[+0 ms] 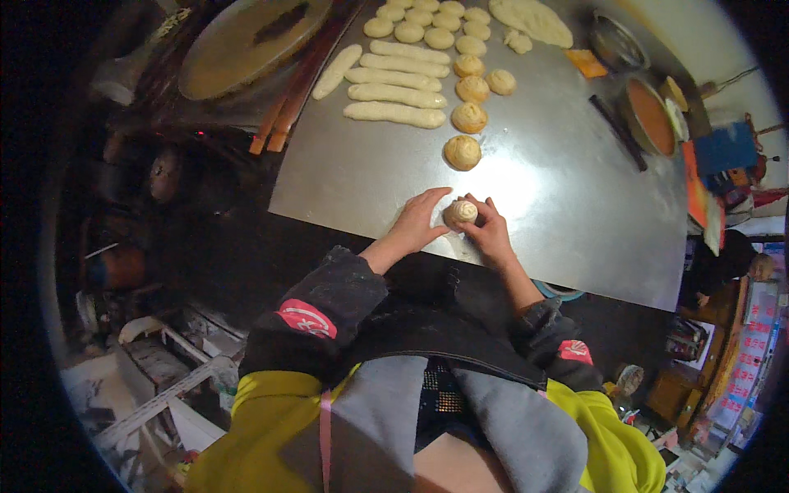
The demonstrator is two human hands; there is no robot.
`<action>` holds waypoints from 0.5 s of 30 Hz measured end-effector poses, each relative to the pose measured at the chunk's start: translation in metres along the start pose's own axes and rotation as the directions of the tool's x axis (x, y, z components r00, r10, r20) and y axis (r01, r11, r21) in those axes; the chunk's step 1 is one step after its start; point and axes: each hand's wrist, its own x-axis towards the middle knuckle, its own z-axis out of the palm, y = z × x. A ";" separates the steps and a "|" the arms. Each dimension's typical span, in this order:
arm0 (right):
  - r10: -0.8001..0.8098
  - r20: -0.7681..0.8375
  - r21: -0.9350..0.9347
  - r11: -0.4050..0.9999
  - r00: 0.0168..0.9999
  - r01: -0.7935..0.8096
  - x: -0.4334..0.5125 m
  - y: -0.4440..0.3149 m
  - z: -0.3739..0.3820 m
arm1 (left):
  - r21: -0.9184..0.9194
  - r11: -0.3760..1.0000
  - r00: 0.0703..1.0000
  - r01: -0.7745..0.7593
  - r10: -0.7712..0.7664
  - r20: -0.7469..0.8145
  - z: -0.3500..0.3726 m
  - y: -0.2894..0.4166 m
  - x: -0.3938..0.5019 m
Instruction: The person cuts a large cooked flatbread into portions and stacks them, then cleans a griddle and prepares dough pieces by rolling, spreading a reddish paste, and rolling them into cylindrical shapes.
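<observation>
Near the front edge of the metal worktop [579,228], a round, swirled dough piece [463,212] stands between my hands. My right hand [490,229] grips it with the thumb and fingers. My left hand [420,219] is just to its left, fingers apart, holding nothing. Straight ahead is a browner coiled dough ball [462,153], with several more in a column behind it. Long dough strips [394,114] lie side by side to the left of that column. Flattened round dough pieces [439,38] sit in rows at the back, beside a large dough slab [533,21].
A large round pan [246,49] and wooden sticks [285,123] are at the left. On the right are a dark rod [616,132], a bowl of reddish-brown filling [650,117] and a metal bowl [618,42]. Another person [727,265] is at the far right.
</observation>
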 end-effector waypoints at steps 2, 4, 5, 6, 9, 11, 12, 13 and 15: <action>-0.012 -0.051 0.007 1.000 0.999 0.012 -0.001 -0.002 0.005 | 0.001 0.999 0.998 -0.052 0.052 -0.036 0.016 -0.007 -0.008; -0.068 -0.077 -0.105 0.993 0.995 0.060 -0.001 -0.007 0.007 | -0.003 1.000 0.993 -0.027 0.026 -0.115 0.036 -0.009 -0.010; -0.039 -0.066 -0.051 0.998 0.997 0.036 -0.001 -0.011 0.007 | -0.002 0.999 0.988 -0.039 0.039 -0.150 0.045 -0.010 -0.008; -0.002 -0.064 -0.009 1.000 0.998 0.001 -0.001 -0.016 0.006 | 0.001 0.999 0.985 -0.038 0.038 -0.169 0.052 -0.010 -0.005; -0.025 -0.050 -0.021 0.999 0.998 0.024 -0.001 -0.032 -0.004 | 0.040 0.998 0.974 -0.044 0.052 -0.221 0.063 -0.012 -0.001; -0.164 -0.077 -0.116 0.981 0.983 0.154 -0.001 -0.040 -0.012 | 0.059 0.997 0.969 -0.058 0.070 -0.238 0.064 -0.014 0.000; -0.342 -0.003 -0.342 0.883 0.940 0.321 0.000 -0.043 -0.016 | 0.052 0.996 0.968 -0.078 0.088 -0.233 0.063 -0.015 -0.001; -0.343 0.100 -0.376 0.856 0.934 0.354 -0.001 -0.045 -0.016 | 0.051 0.994 0.965 -0.098 0.108 -0.240 0.063 -0.016 -0.001; -0.358 0.256 -0.437 0.786 0.898 0.438 -0.001 -0.047 -0.015 | 0.073 0.994 0.975 -0.085 0.097 -0.197 0.062 -0.019 -0.002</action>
